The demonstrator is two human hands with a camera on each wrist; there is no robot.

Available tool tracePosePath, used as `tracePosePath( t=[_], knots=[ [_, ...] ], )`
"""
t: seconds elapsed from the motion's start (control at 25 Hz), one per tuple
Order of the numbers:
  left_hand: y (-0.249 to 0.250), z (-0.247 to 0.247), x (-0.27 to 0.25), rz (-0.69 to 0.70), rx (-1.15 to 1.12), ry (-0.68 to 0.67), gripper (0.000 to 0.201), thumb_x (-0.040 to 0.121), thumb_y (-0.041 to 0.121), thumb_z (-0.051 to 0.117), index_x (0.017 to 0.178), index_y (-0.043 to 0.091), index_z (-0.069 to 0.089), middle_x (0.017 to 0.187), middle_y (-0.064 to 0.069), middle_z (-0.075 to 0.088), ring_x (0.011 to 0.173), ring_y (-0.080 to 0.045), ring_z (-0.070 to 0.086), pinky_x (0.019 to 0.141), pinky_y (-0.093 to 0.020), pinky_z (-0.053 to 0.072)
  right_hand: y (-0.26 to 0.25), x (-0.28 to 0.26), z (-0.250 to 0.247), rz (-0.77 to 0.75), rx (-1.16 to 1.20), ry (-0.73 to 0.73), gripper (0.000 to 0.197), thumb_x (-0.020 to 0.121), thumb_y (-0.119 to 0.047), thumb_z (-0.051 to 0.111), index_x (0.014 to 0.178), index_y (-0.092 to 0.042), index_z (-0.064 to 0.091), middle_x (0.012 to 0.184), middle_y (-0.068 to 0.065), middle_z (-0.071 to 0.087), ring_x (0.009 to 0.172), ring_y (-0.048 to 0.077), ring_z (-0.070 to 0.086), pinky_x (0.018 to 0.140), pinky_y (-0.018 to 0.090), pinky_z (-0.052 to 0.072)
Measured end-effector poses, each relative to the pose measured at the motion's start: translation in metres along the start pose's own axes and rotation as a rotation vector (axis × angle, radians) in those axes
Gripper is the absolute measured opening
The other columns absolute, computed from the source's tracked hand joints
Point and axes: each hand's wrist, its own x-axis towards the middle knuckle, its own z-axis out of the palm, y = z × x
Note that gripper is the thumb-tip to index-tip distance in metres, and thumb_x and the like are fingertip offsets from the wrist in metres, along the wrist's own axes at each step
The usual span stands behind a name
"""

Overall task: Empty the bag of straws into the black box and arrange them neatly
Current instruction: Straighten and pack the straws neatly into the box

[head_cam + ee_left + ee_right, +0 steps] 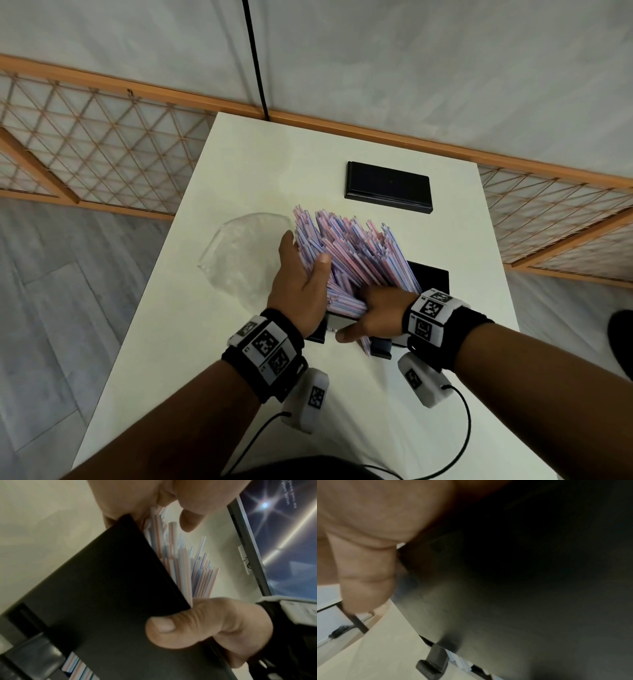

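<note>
A fanned bundle of pink, blue and white straws (352,253) stands tilted in the black box (430,279) near the table's front. My left hand (305,263) holds the bundle's left side, fingers behind it and thumb across its front. My right hand (358,317) grips the box's near wall; its thumb (171,626) lies on the outside, the fingers are hidden inside among the straw bases. The left wrist view shows the box wall (102,601) with the straws (192,569) rising behind it. A few straw ends (366,346) poke out under the box. The clear bag (246,253) lies flat to the left.
The box's black lid (388,185) lies at the back of the white table (205,342). A black latch (435,660) sticks out from the box's near edge. A lit monitor (283,534) shows in the left wrist view. A wooden lattice rail borders the table's far side.
</note>
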Motion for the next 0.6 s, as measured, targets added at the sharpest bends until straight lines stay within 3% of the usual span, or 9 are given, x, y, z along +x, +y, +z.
tracePosePath(
  t=[0.08, 0.12, 0.24, 0.36, 0.52, 0.6],
  knots=[
    [-0.001, 0.001, -0.001, -0.009, -0.008, -0.004, 0.084, 0.087, 0.061, 0.045, 0.155, 0.019, 0.020, 0.150, -0.002, 0.047, 0.136, -0.019, 0.049, 0.113, -0.046, 0.040, -0.004, 0.001, -0.002, 0.008, 0.013, -0.032, 0.082, 0.061, -0.069, 0.077, 0.125, -0.023, 0.055, 0.123, -0.003, 0.063, 0.110, 0.021, 0.060, 0.095, 0.035, 0.050],
    [-0.001, 0.001, -0.001, -0.014, -0.010, -0.008, 0.078, 0.090, 0.056, 0.046, 0.153, 0.018, 0.022, 0.148, -0.001, 0.048, 0.133, -0.018, 0.050, 0.113, -0.046, 0.041, -0.006, 0.002, -0.003, 0.017, 0.002, -0.044, 0.090, 0.062, -0.066, 0.078, 0.134, -0.021, 0.049, 0.131, -0.003, 0.058, 0.118, 0.022, 0.057, 0.100, 0.035, 0.047],
    [0.000, 0.000, -0.001, -0.006, -0.025, -0.005, 0.053, 0.101, 0.032, 0.050, 0.148, 0.016, 0.030, 0.137, 0.002, 0.054, 0.123, -0.016, 0.055, 0.111, -0.044, 0.042, -0.010, 0.007, -0.004, 0.056, -0.006, -0.091, 0.092, 0.063, -0.059, 0.081, 0.136, -0.016, 0.046, 0.129, 0.000, 0.057, 0.111, 0.023, 0.059, 0.093, 0.037, 0.053],
    [0.000, 0.001, -0.002, 0.001, -0.026, 0.011, 0.049, 0.100, 0.029, 0.054, 0.143, 0.016, 0.035, 0.129, 0.006, 0.057, 0.117, -0.013, 0.058, 0.108, -0.041, 0.044, -0.011, 0.007, -0.007, 0.057, -0.024, -0.078, 0.077, 0.068, -0.054, 0.081, 0.127, -0.016, 0.049, 0.124, 0.002, 0.059, 0.107, 0.023, 0.060, 0.091, 0.035, 0.052],
    [0.001, -0.001, -0.002, -0.009, -0.063, 0.026, 0.053, 0.086, 0.052, 0.059, 0.129, 0.029, 0.039, 0.117, 0.018, 0.062, 0.105, 0.001, 0.064, 0.098, -0.035, 0.052, -0.011, 0.000, -0.007, -0.004, 0.012, 0.019, 0.047, 0.069, -0.052, 0.081, 0.092, -0.028, 0.049, 0.094, -0.007, 0.059, 0.088, 0.017, 0.058, 0.067, 0.025, 0.043],
    [0.002, -0.002, -0.001, -0.011, -0.087, 0.028, 0.055, 0.087, 0.054, 0.061, 0.130, 0.024, 0.042, 0.115, 0.016, 0.064, 0.100, 0.007, 0.064, 0.096, -0.036, 0.054, -0.011, -0.002, -0.007, -0.099, 0.048, 0.095, 0.044, 0.069, -0.047, 0.083, 0.085, -0.030, 0.046, 0.085, -0.015, 0.055, 0.088, 0.016, 0.059, 0.064, 0.022, 0.041]
  ],
)
